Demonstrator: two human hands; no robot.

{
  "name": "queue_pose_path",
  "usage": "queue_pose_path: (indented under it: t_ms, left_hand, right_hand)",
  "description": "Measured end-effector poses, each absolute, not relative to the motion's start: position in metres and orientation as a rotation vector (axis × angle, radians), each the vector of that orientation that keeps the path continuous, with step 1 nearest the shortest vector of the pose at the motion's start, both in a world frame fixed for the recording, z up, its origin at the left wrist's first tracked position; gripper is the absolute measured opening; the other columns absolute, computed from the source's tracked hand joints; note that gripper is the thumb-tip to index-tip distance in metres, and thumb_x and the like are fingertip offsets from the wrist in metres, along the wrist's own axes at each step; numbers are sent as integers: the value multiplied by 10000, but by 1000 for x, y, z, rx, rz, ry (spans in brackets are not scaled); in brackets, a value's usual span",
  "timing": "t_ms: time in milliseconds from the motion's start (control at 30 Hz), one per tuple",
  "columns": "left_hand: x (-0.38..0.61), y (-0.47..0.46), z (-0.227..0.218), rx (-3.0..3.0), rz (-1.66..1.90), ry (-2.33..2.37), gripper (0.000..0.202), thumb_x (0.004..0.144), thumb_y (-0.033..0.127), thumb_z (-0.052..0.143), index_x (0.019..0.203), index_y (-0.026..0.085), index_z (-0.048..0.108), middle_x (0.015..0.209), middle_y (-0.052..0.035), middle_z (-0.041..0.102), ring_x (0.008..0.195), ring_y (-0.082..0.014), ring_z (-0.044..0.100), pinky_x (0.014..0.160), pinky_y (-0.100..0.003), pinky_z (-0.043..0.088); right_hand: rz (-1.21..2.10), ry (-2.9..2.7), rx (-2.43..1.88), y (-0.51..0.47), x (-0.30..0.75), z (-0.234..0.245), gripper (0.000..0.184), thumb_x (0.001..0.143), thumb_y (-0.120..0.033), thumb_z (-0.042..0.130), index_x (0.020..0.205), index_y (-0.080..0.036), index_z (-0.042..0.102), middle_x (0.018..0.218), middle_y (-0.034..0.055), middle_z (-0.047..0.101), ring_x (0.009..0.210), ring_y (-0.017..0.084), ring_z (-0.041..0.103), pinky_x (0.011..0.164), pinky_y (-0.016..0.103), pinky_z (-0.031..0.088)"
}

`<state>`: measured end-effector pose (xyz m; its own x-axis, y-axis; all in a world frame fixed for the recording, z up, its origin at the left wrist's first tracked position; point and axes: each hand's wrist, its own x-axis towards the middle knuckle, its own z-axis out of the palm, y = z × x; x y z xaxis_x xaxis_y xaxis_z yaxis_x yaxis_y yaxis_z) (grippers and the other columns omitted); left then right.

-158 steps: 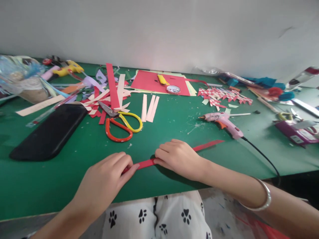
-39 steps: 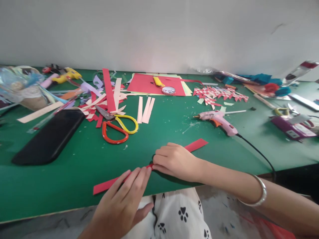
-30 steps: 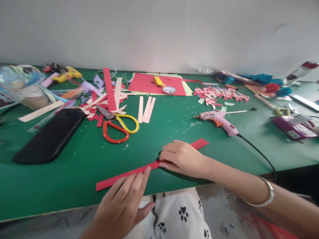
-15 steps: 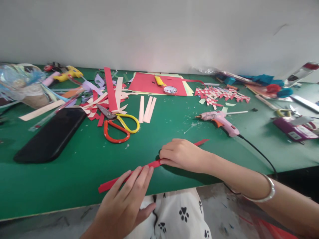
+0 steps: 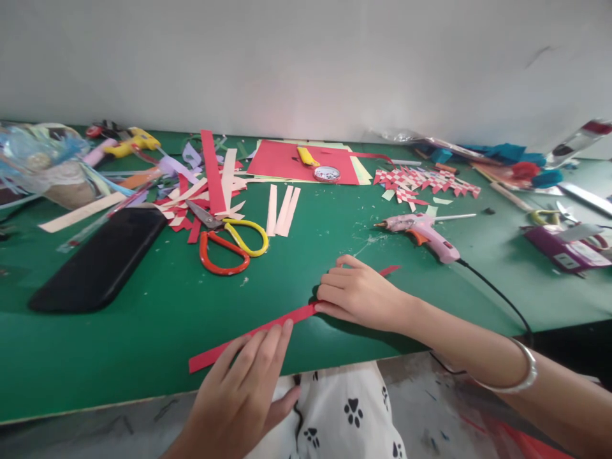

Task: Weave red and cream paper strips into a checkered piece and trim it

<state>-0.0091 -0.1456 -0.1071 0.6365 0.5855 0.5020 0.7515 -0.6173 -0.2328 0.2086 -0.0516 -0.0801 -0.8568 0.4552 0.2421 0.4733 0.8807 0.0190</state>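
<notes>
A long red paper strip [image 5: 299, 314] lies slantwise near the front edge of the green table. My left hand [image 5: 248, 370] rests on its left part, fingers stretched out and laid over the paper. Further right, my right hand [image 5: 358, 292] has its fingers curled in a pinch on the strip, and the strip's far end shows beyond the knuckles. Scissors [image 5: 224, 242] with one red and one yellow handle lie farther back, blades on red and pale paper scraps. Several pale pink strips [image 5: 282, 211] are beside them.
A pink glue gun [image 5: 423, 234] with a black cord lies at right, below woven red-and-white paper pieces [image 5: 425, 182]. A black phone-like slab [image 5: 100, 261] is at left. Red sheets [image 5: 280, 162] carry a yellow cutter [image 5: 306, 157] and a round tin [image 5: 327, 174].
My right hand has slid slightly right along the red strip, baring more of it between my hands. One finger has lifted. My left hand has barely shifted.
</notes>
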Motion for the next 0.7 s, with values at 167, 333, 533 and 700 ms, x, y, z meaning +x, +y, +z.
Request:
queue_pose_path:
  t_ms: [167, 333, 533, 700]
  left_hand:
    - [-9, -146, -108, -2439, -541, -1077, 433, 885, 347, 397, 1187, 79, 552, 977, -102, 632, 875, -212, 559, 821, -345, 389]
    - [-7, -146, -107, -2441, -556, -1075, 400, 879, 335, 408, 1119, 78, 597, 943, -101, 638, 857, -210, 558, 807, -354, 394]
    - [-6, -144, -102, -2435, -536, -1070, 384, 859, 350, 451, 1087, 91, 620, 869, -83, 627, 773, -190, 546, 757, -345, 399]
    - [-7, -143, -99, -2440, -528, -1097, 383, 858, 361, 448, 1094, 116, 623, 853, -71, 612, 753, -180, 535, 742, -336, 401]
  right_hand:
    - [37, -2816, -779, -50, 216, -81, 333, 942, -317, 345, 738, -165, 560, 669, 0, 564, 623, 109, 473, 712, 267, 286]
    - [43, -2819, -790, -48, 216, -83, 368, 943, -346, 336, 711, -166, 558, 642, -1, 551, 600, 110, 465, 651, 262, 285]
    - [57, -2857, -780, -45, 217, -82, 384, 945, -374, 331, 719, -166, 561, 647, -1, 552, 605, 108, 472, 634, 263, 279]
    - [126, -2870, -834, -43, 216, -80, 381, 936, -394, 348, 718, -166, 563, 657, 1, 554, 604, 107, 479, 620, 258, 279]
